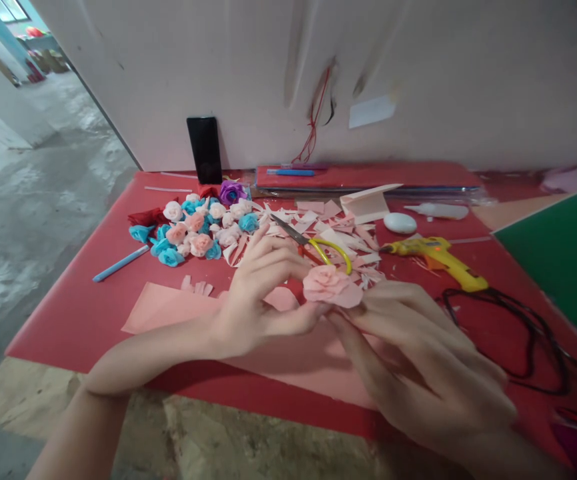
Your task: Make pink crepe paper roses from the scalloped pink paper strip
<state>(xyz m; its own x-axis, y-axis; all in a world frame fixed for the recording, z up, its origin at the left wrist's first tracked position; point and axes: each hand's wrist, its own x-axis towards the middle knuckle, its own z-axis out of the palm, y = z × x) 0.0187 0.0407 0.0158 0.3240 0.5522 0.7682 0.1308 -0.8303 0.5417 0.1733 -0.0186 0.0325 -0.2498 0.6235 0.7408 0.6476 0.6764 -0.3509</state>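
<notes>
Gripping pink paper flower between closed fingertips of left hand and right hand; holding it above pink paper sheet, just before yellow-handled scissors.

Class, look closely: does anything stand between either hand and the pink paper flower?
Nothing visible does: the left hand and right hand both meet at the pink paper flower. The yellow-handled scissors lie beyond it, not in between.

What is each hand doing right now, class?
Left hand: curled, thumb at the pink paper flower; firm grip cannot be told.
Right hand: closed, holding the flower.
</notes>
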